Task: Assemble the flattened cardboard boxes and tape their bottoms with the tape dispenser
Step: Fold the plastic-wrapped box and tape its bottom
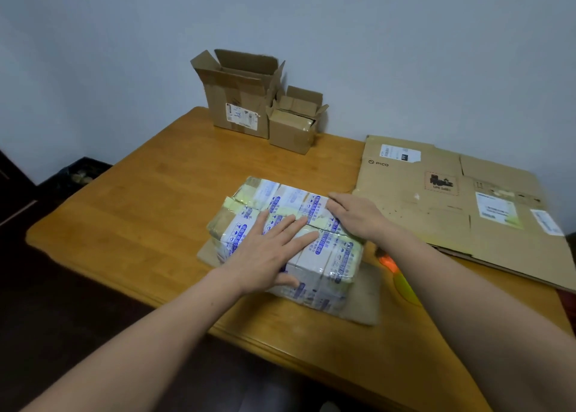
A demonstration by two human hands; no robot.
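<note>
A cardboard box covered in white, blue-printed tape stands bottom up in the middle of the wooden table, its lower flaps spread on the tabletop. My left hand lies flat with straight fingers on the closed bottom flaps. My right hand presses on the right part of the bottom by the seam, fingers pointing left. An orange and yellow-green object, probably the tape dispenser, lies right of the box, half hidden by my right forearm.
A large flattened cardboard box lies at the right of the table. Two assembled open boxes stand at the back: a taller one and a smaller one. The table's near edge runs below my forearms.
</note>
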